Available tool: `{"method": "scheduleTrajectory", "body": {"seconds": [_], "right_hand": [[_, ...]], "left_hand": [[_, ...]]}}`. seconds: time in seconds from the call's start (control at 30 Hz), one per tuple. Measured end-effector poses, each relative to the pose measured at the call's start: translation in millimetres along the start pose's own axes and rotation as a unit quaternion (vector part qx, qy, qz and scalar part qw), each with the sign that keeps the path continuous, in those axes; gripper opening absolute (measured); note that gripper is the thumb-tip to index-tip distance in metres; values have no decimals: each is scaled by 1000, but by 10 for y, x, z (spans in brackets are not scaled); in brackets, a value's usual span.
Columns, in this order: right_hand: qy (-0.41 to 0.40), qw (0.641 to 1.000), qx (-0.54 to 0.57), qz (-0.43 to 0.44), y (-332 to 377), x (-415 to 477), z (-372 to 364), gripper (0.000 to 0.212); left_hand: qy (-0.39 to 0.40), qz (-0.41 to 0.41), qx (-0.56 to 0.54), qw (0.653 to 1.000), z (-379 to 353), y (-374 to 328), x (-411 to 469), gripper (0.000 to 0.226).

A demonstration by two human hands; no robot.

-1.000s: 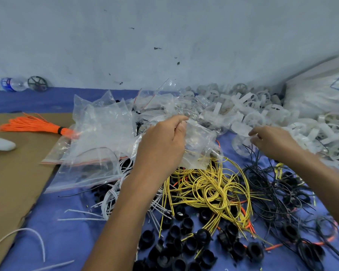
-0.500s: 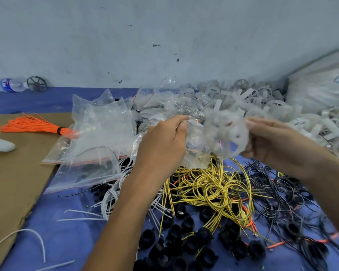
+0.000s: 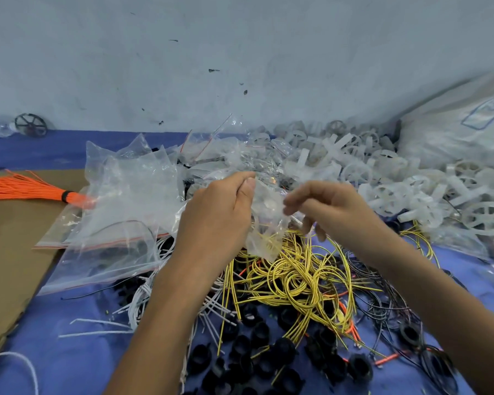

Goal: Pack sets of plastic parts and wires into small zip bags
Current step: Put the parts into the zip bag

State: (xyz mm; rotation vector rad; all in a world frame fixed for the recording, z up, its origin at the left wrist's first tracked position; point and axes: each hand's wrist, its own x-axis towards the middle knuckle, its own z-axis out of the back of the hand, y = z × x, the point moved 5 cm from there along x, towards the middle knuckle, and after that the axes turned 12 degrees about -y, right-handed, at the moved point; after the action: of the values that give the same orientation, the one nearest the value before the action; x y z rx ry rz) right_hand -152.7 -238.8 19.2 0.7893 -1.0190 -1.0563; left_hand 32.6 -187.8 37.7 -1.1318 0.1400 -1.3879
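Zip bag (image 3: 265,226), probably limp and slippery: left hand (image 3: 220,218) is pinching its mouth rim; right hand (image 3: 334,212), hold unclear.

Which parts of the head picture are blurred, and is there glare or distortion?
Head view: the right hand is motion-smeared; the white sack at far right is soft; the small zip bag in the left hand glints; the wide lens bows the wall line.

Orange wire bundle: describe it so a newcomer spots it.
Find the brown cardboard sheet on the left. At its far edge lies the orange wire bundle. Only it is a straight bunch tied with a black band; other wires lie tangled.
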Motion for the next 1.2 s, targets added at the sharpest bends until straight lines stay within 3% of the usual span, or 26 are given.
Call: {"method": "scheduleTrajectory", "body": {"seconds": [0.1, 0.13, 0.23, 0.3, 0.43, 0.47, 0.5, 0.63, 0.73, 0.83, 0.9, 0.97, 1.13, 1.2], "right_hand": [[-184, 969, -164, 14, -370, 394, 408, 27], [-187, 944, -273, 8, -548, 526, 517, 26], [-54, 837, -542, -55, -1124, 770, 732, 54], [-25, 796, -600, -73, -1327, 825, 815, 60], [-122, 754, -645, 13, -1231, 938, 838, 32], [-147, 761, -630, 41, -1155, 936, 836, 27], [-170, 789, -586, 64, -1076, 924, 834, 24], [-201, 938, -279, 42, -704, 725, 906, 12], [-85, 996, -14, -21, -400, 415, 800, 23], [107, 981, 148, -61, -137, 86, 563, 43], [188, 976, 99, -47, 7, -67, 387, 46], [200, 979, 5, -30, 73, -135, 253, 43], [80, 995, -47, -47, 172, -148, 29, 23], [96, 993, -15, -72, 178, -192, -70, 49]], "left_hand": [[-1, 3, 1, 1000, -9, 7, -8, 35], [0, 2, 2, 1000, -12, 9, -12, 35], [-4, 0, 7, 1000, -20, 24, -8, 36], [-2, 3, 6, 1000, -32, 32, -9, 36], [0, 5, 10, 1000, -42, 43, -9, 36], [-2, 6, 11, 1000, -38, 51, -7, 36], [-3, 7, 11, 1000, -34, 58, -4, 36], [-2, 9, 15, 1000, -35, 57, -6, 36], [2, 10, 17, 1000, -35, 40, -7, 36], [8, 15, 18, 1000, -34, 27, -14, 37], [9, 16, 19, 1000, -27, 15, -19, 37], [11, 14, 25, 1000, -17, 5, -22, 37], [14, 7, 34, 999, 1, 2, -15, 35], [19, 4, 44, 999, -11, 1, -21, 36]]}}
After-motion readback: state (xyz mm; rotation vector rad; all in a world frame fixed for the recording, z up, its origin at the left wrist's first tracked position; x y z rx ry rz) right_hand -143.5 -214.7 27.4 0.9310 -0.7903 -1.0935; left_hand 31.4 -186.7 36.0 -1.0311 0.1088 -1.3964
